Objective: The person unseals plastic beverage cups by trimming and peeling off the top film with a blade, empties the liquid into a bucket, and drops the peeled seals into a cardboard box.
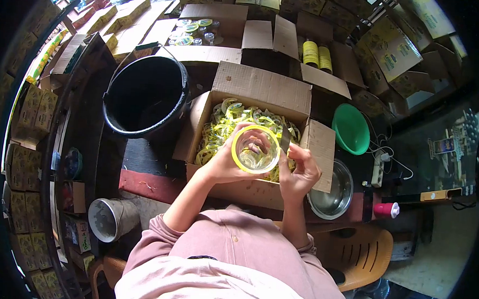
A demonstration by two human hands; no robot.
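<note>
My left hand (224, 164) is wrapped around a clear plastic cup (256, 156) with a bright yellow rim, its mouth tilted up toward me. My right hand (300, 173) pinches a dark, flat blade (285, 138) that stands upright close to the right side of the cup's rim. Whether blade and rim touch, I cannot tell. Under both hands an open cardboard box (264, 78) holds a heap of yellow and clear plastic strips (219, 132), curled and tangled. The cup and hands hide part of the heap.
A black bucket (145, 94) stands left of the box, a grey pail (113, 219) lower left. On the right are a green basin (351, 128), a metal bowl (334, 193), a power strip (378, 169) and a pink thread spool (386, 210). Behind, one carton holds cups (194, 32), another yellow rolls (310, 54).
</note>
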